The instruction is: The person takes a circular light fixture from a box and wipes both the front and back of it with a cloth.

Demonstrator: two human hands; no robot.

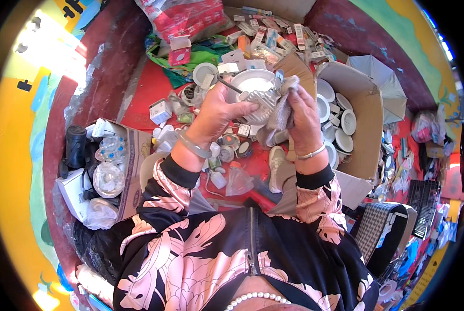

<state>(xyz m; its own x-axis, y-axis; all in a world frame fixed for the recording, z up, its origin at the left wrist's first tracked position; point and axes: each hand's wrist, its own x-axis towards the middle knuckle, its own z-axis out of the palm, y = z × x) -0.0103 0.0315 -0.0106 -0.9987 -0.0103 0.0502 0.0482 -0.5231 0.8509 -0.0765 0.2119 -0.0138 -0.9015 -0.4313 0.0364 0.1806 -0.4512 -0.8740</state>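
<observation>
My left hand [217, 113] is closed around a round white downlight [254, 83] with a ribbed grey metal back. The lamp is tilted, and its pale face catches the light. A grey rag [280, 115] is bunched in my right hand [305, 118], with its upper end against the lamp's right side. Part of the rag hangs below my fingers. Just right of my right hand stands an open cardboard box [365, 150] that holds several round white downlights [348, 123].
On the left, another cardboard box [136, 155] holds clear plastic-wrapped parts. Small cartons [281, 39] are heaped at the back beside a red-and-white plastic bag [185, 18]. Loose lamps and a small white box [160, 111] lie on the red floor covering. A white shoe [277, 168] shows below my hands.
</observation>
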